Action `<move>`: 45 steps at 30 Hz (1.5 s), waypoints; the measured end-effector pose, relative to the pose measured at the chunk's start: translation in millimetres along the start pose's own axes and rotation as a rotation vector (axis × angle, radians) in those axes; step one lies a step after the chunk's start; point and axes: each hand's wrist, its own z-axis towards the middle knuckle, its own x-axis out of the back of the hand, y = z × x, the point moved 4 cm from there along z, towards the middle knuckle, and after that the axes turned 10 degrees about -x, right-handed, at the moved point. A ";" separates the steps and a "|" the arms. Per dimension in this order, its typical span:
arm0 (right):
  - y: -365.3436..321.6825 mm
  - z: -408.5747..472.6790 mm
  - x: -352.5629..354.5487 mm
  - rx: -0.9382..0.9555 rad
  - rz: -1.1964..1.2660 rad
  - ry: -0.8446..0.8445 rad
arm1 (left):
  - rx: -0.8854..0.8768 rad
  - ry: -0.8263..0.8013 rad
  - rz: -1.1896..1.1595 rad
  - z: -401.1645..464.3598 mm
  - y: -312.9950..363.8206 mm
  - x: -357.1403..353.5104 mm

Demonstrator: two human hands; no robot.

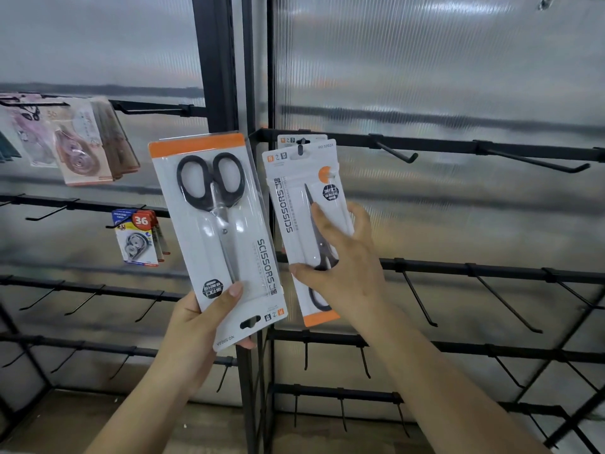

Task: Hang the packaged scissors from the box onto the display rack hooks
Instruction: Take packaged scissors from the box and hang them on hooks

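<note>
Two scissors packs (216, 231) (307, 204), both hands (199, 319) (343, 257).

- The lower handles of the hanging scissors pack (306, 204) are mostly covered by the right hand (340, 257).
- A second pack (296, 139) behind it is seen only as a top strip.
- The hook carrying both packs is hidden by their cards.
- The bottom corner of the upside-down scissors pack (216, 231) is masked by the left hand (203, 322).
- The items at far left (9, 149) are cut by the frame edge.
- Small print on the cards cannot be read.
</note>
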 end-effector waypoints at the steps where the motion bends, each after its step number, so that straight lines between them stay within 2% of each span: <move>1: -0.4 1.2 -0.4 -0.001 -0.009 -0.001 | 0.007 0.006 -0.002 -0.2 0.1 0.0; 5: -4.9 8.0 -2.8 -0.012 -0.026 -0.028 | 0.026 0.006 0.009 0.5 -0.4 -2.0; 9: -3.1 6.8 -5.0 -0.002 0.078 -0.028 | 0.021 -0.015 0.010 0.6 0.9 -5.2; 13: 6.9 -8.2 -9.3 0.168 0.141 0.131 | 0.018 -0.036 -0.006 0.0 -0.4 -6.6; 19: -0.1 -14.1 -3.8 0.220 0.125 0.226 | 0.015 -0.029 -0.004 -2.4 -1.7 -5.6; 28: -9.2 -16.1 5.0 0.045 0.081 0.076 | 0.029 -0.056 0.004 -9.0 -5.4 -9.1; 45: -35.8 -21.2 26.5 0.014 -0.016 0.037 | 0.027 -0.036 0.002 -13.9 -0.1 -2.0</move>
